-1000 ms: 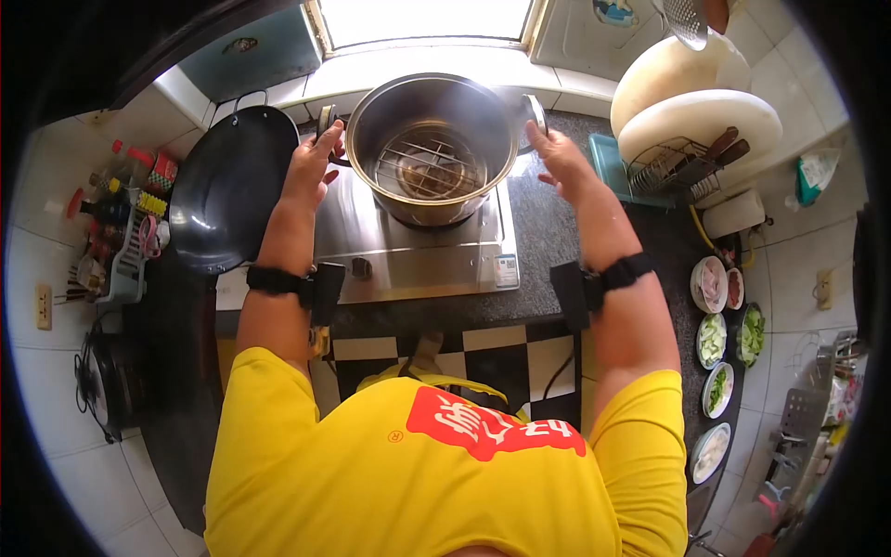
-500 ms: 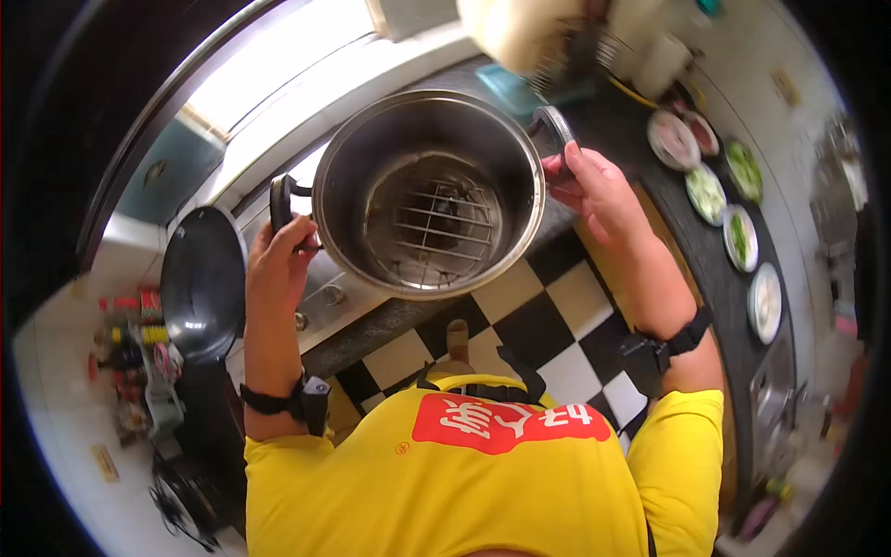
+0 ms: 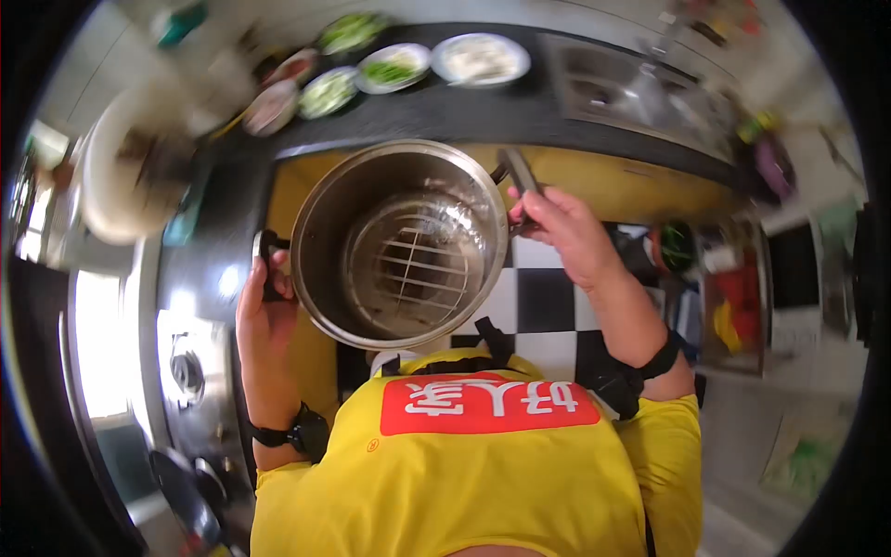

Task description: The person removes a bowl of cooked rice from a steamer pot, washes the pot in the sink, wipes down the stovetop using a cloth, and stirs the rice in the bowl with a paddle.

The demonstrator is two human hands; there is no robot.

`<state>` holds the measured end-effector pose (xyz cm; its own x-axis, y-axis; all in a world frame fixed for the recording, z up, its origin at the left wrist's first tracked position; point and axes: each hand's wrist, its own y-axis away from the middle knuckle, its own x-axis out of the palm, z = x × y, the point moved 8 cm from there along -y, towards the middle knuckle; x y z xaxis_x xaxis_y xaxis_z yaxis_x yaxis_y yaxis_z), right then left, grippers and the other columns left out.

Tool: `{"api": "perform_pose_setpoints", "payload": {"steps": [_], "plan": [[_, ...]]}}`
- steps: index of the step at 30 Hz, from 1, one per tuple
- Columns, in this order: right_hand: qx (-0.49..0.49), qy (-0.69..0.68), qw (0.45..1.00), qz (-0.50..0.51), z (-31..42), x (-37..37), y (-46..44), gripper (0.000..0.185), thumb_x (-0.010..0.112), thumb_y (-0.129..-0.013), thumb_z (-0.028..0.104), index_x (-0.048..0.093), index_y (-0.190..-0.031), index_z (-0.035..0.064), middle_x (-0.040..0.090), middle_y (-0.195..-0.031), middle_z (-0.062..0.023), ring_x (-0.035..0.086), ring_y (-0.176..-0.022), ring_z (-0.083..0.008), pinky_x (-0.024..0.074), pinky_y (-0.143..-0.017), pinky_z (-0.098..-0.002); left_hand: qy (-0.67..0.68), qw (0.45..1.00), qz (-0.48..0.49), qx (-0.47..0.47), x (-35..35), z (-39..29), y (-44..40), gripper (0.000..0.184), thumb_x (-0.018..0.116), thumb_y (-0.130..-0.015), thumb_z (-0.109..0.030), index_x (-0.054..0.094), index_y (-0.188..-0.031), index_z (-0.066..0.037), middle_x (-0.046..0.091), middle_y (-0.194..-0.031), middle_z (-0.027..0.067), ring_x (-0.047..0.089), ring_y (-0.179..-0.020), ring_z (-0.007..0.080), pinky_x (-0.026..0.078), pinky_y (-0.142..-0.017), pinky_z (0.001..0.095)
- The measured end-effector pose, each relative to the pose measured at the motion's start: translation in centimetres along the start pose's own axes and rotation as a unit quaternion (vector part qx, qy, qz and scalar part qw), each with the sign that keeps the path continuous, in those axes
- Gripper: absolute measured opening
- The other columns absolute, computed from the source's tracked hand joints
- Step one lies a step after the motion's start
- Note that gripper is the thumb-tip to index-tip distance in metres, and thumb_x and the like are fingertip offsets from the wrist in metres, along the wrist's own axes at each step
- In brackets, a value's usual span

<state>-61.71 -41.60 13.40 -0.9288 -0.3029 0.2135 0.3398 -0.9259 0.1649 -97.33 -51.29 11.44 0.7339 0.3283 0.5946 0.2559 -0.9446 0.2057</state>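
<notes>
Pot (image 3: 327, 255) over open floor (image 3: 545, 299) near counter edge (image 3: 580, 135), left hand (image 3: 264, 302) and right hand (image 3: 570, 232) clamped on its 2 handles (image 3: 520, 178).

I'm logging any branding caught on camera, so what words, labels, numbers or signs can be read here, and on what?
"好人家": red patch on the yellow shirt, upside down in this view.
"®": yellow shirt, beside the patch.
Two-handled pot: no readable text.
Red and yellow items at right: any print is too blurred.

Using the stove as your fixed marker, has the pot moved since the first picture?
Yes: the pot was over the stove; now it is away to the stove's right, before the yellow cabinets.
</notes>
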Motion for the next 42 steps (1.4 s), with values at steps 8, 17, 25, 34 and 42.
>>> {"api": "perform_pose_setpoints", "payload": {"steps": [8,17,25,34,42], "plan": [[-0.054,-0.014,0.974,-0.219,4.7,-19.8,6.8,0.028,0.054,-0.090,0.032,0.061,-0.094,0.0060,0.061,-0.088,-0.0018,0.056,-0.082,-0.0097,0.0447,-0.074,-0.0252,-0.090,0.990,0.079,-0.072,21.8,11.8,-7.8,0.014,0.059,-0.086,-0.015,0.054,-0.075,-0.008,0.047,-0.061,-0.0010,0.042,-0.057,0.0105,0.035,-0.058,0.0248],[-0.108,-0.002,0.916,-0.386,9.1,-34.6,2.4,0.031,0.058,-0.087,0.032,0.061,-0.098,0.0032,0.060,-0.090,-0.0036,0.056,-0.081,-0.0114,0.0439,-0.072,-0.0257,-0.109,0.967,0.211,-0.094,37.9,22.0,-22.6,0.017,0.058,-0.082,-0.014,0.057,-0.096,-0.005,0.058,-0.085,0.0019,0.054,-0.076,0.0133,0.046,-0.067,0.0321],[-0.111,0.021,0.905,-0.410,11.3,-46.4,-6.0,0.035,0.066,-0.082,0.028,0.060,-0.105,0.0031,0.047,-0.116,-0.0001,0.052,-0.091,-0.0097,0.0428,-0.076,-0.0263,-0.359,0.872,0.283,-0.176,47.3,28.7,-33.8,0.034,0.064,-0.081,-0.039,0.058,-0.093,-0.008,0.059,-0.081,0.0012,0.056,-0.074,0.0120,0.043,-0.063,0.0275],[-0.012,0.097,0.941,-0.325,11.4,-58.7,-16.8,0.034,0.060,-0.085,0.037,0.061,-0.102,0.0074,0.061,-0.100,-0.0022,0.055,-0.096,-0.0134,0.0426,-0.084,-0.0320,-0.303,0.926,0.189,-0.120,51.3,34.5,-41.7,0.019,0.065,-0.076,-0.019,0.059,-0.082,-0.002,0.057,-0.069,0.0024,0.055,-0.059,0.0132,0.046,-0.052,0.0283],[0.067,0.512,0.830,-0.211,17.3,-66.7,-27.4,0.058,0.047,-0.087,0.052,0.060,-0.099,-0.0038,0.062,-0.095,-0.0238,0.060,-0.091,-0.0350,0.0449,-0.080,-0.0370,-0.298,0.947,0.053,-0.108,51.7,39.7,-43.3,0.015,0.062,-0.072,-0.014,0.057,-0.080,-0.003,0.057,-0.069,0.0038,0.054,-0.059,0.0141,0.046,-0.054,0.0285]]}}
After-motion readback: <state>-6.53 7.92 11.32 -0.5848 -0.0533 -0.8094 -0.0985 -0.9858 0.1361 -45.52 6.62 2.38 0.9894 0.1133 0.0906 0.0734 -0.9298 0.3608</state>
